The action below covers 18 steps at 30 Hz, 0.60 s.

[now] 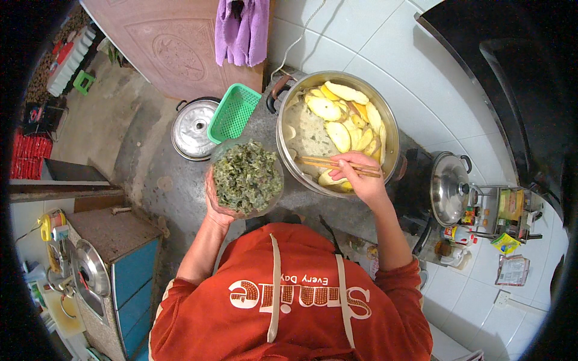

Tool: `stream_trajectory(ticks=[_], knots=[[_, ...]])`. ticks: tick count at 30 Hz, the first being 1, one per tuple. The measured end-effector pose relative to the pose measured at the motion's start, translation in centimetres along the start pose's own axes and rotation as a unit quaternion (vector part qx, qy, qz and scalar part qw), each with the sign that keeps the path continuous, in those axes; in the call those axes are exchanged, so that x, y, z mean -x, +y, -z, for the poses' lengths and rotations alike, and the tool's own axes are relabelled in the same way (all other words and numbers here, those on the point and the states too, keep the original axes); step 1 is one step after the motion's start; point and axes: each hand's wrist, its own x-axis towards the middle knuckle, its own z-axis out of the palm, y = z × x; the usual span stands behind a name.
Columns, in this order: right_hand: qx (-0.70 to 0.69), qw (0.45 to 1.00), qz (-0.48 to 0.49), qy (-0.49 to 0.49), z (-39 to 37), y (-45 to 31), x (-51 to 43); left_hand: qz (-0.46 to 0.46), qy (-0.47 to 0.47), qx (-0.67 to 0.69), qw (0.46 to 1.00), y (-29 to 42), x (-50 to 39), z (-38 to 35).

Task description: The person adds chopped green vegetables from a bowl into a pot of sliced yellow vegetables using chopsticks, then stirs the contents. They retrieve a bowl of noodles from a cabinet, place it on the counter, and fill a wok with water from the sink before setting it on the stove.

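My left hand (216, 201) holds up a clear bowl (279, 189) filled with chopped, wet-looking dark greens (247, 176). A pair of wooden chopsticks (316, 163) is gripped in my right hand (356, 173), above the near side of a large steel pot (393, 113). Their tips point left, close to the pot's inner wall; whether they touch anything is unclear. Inside the pot, yellow slices (338, 135), some with orange-brown edges, are heaped mostly on the right side. Pale residue covers the bare left part of the pot's bottom.
Left of the pot stand a green plastic basket (235, 110) and a lidded metal pot (194, 128). To the right, a lidded pan (449, 189) sits near bottles and a condiment rack (510, 212). A purple towel (241, 34) hangs by the door; a sink counter (113, 230) is at lower left.
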Motion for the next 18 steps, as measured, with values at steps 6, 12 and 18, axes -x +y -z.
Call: stream_trajectory(ticks=[6,12,18], knots=[[-0.001,0.994,-0.057,0.097,2.5,-0.1,-0.3,0.003,0.000,0.000,1.000,-0.2,-0.2,0.4],[-0.027,0.986,-0.051,0.156,2.2,0.5,-0.7,0.007,-0.004,-0.015,1.000,-0.1,-0.3,1.0],[0.017,0.986,-0.051,0.157,1.5,0.5,-0.5,0.027,-0.009,-0.009,1.000,0.1,-0.3,1.1]])
